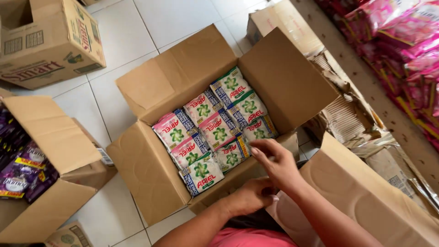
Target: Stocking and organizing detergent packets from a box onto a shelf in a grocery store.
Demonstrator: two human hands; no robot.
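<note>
An open cardboard box [151,169] stands on the white tiled floor, packed with rows of white, green and pink detergent sachets [215,130]. My right hand [276,164] hovers over the box's near right corner, fingers spread and tips touching the nearest sachets, holding nothing. Just below it, my left hand [249,196] rests against the box's near wall with its fingers curled around the near flap [238,176]. Both forearms come in from the bottom of the view.
A closed-sided empty box [50,45] sits at the top left. At the left edge, another open box [55,137] holds purple sachets [20,171]. Flattened cardboard [347,114] lies to the right, a large flap [366,192] at the bottom right, pink packets [407,41] beyond.
</note>
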